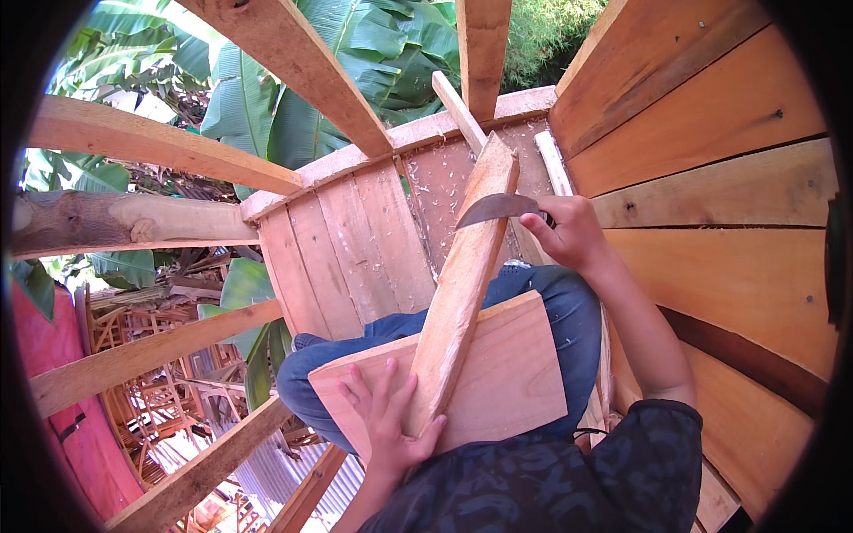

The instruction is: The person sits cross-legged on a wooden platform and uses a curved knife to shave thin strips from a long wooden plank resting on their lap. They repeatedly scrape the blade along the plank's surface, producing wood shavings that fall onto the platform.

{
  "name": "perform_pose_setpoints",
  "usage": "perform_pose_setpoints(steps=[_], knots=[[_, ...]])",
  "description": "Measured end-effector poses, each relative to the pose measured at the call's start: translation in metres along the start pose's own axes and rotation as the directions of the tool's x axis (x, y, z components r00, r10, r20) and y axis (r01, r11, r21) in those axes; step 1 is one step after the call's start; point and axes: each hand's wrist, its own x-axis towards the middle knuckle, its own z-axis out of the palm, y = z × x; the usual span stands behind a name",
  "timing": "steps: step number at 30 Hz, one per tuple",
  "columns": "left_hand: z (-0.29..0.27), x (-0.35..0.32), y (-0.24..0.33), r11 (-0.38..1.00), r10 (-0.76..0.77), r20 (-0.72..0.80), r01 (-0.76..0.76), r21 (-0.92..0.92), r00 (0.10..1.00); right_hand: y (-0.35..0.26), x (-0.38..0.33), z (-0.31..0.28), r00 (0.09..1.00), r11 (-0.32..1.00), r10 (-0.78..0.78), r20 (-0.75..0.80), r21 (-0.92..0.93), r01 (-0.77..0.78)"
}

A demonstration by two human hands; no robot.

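Observation:
A long, rough-hewn piece of wood (459, 302) slants across a flat wooden board (511, 373) that rests on my lap. My left hand (391, 417) lies on the board at the near end of this wood, its end between thumb and fingers; the other fingers spread over the board. In my right hand (571, 226) is a curved knife (493, 210), the fist closed round its mostly hidden handle. The dark blade lies crosswise on the upper part of the wood, pointing left.
Beyond my knees is a plank floor (333, 240) with scattered shavings. A narrow wooden strip (459, 111) and a pale stick (554, 163) stand at the far edge. Wooden beams (169, 147) fan out on the left, and a plank wall (711, 195) rises close on my right.

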Motion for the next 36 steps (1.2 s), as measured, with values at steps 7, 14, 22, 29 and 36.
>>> perform_pose_setpoints(steps=[7,14,22,29,36], knots=[[0.001,-0.003,-0.001,1.0,0.018,-0.017,-0.018,0.012,1.0,-0.019,-0.01,-0.024,0.868,0.868,0.486,-0.106,0.172,-0.465],[0.002,-0.006,-0.001,1.0,0.03,-0.033,-0.03,-0.001,0.999,-0.083,-0.027,-0.045,0.888,0.884,0.452,0.083,-0.175,-0.434],[0.0,-0.005,-0.001,1.0,0.027,-0.044,-0.028,-0.013,0.999,-0.069,0.001,-0.04,0.928,0.816,0.372,0.032,-0.487,-0.311],[0.0,-0.006,-0.004,0.999,0.037,-0.043,-0.039,-0.035,0.998,-0.049,0.019,-0.051,0.882,0.675,0.47,-0.044,-0.626,-0.391],[0.002,-0.008,-0.006,0.997,0.047,-0.06,-0.05,-0.052,0.997,-0.049,0.016,-0.045,0.923,0.702,0.371,-0.105,-0.618,-0.353]])
